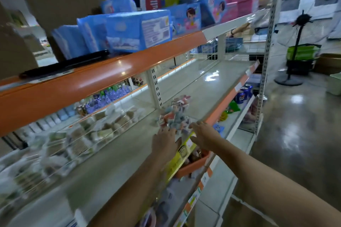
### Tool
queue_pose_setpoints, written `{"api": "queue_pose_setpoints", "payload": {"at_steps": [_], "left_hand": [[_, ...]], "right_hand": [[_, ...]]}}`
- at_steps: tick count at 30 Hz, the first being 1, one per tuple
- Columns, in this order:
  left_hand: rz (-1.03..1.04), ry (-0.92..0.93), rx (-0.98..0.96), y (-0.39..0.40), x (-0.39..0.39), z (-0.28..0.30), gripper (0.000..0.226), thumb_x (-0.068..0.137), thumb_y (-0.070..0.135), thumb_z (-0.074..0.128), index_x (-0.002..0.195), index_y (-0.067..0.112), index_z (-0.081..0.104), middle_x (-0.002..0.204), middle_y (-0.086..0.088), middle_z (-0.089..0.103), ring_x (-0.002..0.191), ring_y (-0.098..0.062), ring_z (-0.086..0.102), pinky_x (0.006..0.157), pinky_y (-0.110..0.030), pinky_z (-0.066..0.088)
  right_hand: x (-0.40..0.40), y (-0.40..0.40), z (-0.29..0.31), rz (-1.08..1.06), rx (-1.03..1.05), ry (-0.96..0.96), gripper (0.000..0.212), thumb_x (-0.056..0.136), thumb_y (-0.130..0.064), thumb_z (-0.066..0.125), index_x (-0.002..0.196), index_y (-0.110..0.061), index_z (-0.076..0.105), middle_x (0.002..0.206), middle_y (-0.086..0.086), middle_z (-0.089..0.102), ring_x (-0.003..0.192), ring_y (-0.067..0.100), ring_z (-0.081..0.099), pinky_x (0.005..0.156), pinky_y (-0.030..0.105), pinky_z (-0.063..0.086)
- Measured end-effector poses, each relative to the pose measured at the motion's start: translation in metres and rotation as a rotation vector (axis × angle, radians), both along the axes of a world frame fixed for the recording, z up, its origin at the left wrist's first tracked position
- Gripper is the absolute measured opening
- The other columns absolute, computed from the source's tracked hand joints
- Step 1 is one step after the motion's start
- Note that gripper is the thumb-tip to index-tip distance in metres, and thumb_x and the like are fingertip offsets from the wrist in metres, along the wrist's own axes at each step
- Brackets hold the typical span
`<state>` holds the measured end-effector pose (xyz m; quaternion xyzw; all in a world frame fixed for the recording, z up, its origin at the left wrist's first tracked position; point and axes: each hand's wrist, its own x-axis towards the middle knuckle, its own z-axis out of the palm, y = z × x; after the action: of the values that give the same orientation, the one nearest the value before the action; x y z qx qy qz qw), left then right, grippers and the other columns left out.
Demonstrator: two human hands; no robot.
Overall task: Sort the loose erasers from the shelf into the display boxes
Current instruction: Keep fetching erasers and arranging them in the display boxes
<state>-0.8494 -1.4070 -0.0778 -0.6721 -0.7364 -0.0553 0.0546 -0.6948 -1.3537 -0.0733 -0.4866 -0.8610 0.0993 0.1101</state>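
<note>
A blurred heap of loose erasers (174,116) in pink, blue and white wrappers lies on the pale middle shelf (129,155), near its front edge. My left hand (165,141) reaches over the shelf, fingers stretched toward the near side of the heap. My right hand (203,135) is beside it at the shelf's front lip, fingers extended, just right of the heap. Neither hand holds anything. Clear display boxes (77,140) with brownish and green items stand in rows further left on the same shelf.
An orange-edged upper shelf (103,77) overhangs, carrying blue packs (136,31) and a black bar. An orange tray (193,164) sits on the shelf below my hands. Blue cans (244,93) stand lower right. A floor fan (295,42) stands on the glossy floor.
</note>
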Motion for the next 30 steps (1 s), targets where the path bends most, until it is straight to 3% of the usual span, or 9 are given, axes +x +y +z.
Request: {"api": "queue_pose_setpoints", "payload": {"at_steps": [7, 12, 17, 22, 25, 28, 30], "left_hand": [[0.114, -0.119, 0.081, 0.097, -0.012, -0.018, 0.049, 0.095, 0.032, 0.044, 0.142, 0.024, 0.035, 0.137, -0.004, 0.045, 0.124, -0.024, 0.044, 0.096, -0.034, 0.038], [0.25, -0.277, 0.094, 0.134, -0.025, -0.032, 0.047, 0.096, 0.012, 0.036, 0.142, 0.024, 0.034, 0.136, -0.008, 0.047, 0.117, -0.026, 0.05, 0.091, -0.036, 0.043], [0.357, -0.34, 0.107, 0.148, -0.026, -0.044, 0.049, 0.092, 0.022, 0.05, 0.139, 0.021, 0.037, 0.129, -0.005, 0.055, 0.11, -0.026, 0.056, 0.083, -0.035, 0.046], [0.456, -0.271, 0.128, 0.155, -0.019, -0.048, 0.069, 0.086, 0.031, 0.058, 0.147, 0.021, 0.027, 0.131, -0.003, 0.054, 0.117, -0.023, 0.051, 0.092, -0.035, 0.045], [0.546, -0.248, 0.132, 0.159, -0.012, -0.044, 0.069, 0.085, 0.036, 0.058, 0.147, 0.025, 0.028, 0.13, -0.002, 0.054, 0.116, -0.022, 0.051, 0.091, -0.033, 0.044], [0.593, -0.261, 0.169, 0.162, -0.005, -0.042, 0.059, 0.085, 0.039, 0.056, 0.141, 0.03, 0.039, 0.128, 0.001, 0.057, 0.113, -0.02, 0.053, 0.089, -0.031, 0.046], [0.598, -0.283, 0.212, 0.16, -0.003, -0.041, 0.053, 0.086, 0.041, 0.056, 0.138, 0.03, 0.045, 0.124, 0.003, 0.06, 0.11, -0.019, 0.055, 0.088, -0.031, 0.046]], "right_hand": [[-0.023, 0.106, -0.01, 0.035, -0.048, -0.003, 0.045, 0.09, -0.029, 0.052, 0.131, -0.011, 0.043, 0.132, 0.014, 0.047, 0.123, 0.031, 0.043, 0.102, 0.037, 0.036], [-0.05, 0.158, -0.021, 0.078, -0.092, 0.041, 0.041, 0.091, -0.021, 0.05, 0.128, -0.006, 0.047, 0.129, 0.016, 0.051, 0.118, 0.031, 0.049, 0.095, 0.037, 0.042], [-0.068, 0.18, -0.032, 0.165, -0.137, 0.17, 0.038, 0.091, -0.019, 0.051, 0.127, -0.007, 0.047, 0.123, 0.015, 0.056, 0.109, 0.028, 0.056, 0.089, 0.032, 0.047], [-0.072, 0.198, -0.041, 0.205, -0.126, 0.28, 0.038, 0.091, -0.016, 0.048, 0.129, -0.013, 0.046, 0.125, 0.01, 0.057, 0.112, 0.025, 0.055, 0.094, 0.035, 0.046], [-0.066, 0.208, -0.042, 0.295, -0.127, 0.313, 0.039, 0.091, -0.025, 0.053, 0.129, -0.015, 0.047, 0.121, 0.008, 0.06, 0.108, 0.024, 0.057, 0.091, 0.033, 0.047], [-0.054, 0.221, -0.042, 0.392, -0.163, 0.394, 0.043, 0.089, -0.033, 0.058, 0.127, -0.017, 0.051, 0.109, 0.005, 0.065, 0.098, 0.02, 0.061, 0.081, 0.029, 0.049], [-0.05, 0.227, -0.042, 0.417, -0.133, 0.388, 0.03, 0.087, -0.027, 0.059, 0.115, -0.015, 0.058, 0.1, 0.004, 0.065, 0.091, 0.019, 0.062, 0.071, 0.021, 0.042]]}}
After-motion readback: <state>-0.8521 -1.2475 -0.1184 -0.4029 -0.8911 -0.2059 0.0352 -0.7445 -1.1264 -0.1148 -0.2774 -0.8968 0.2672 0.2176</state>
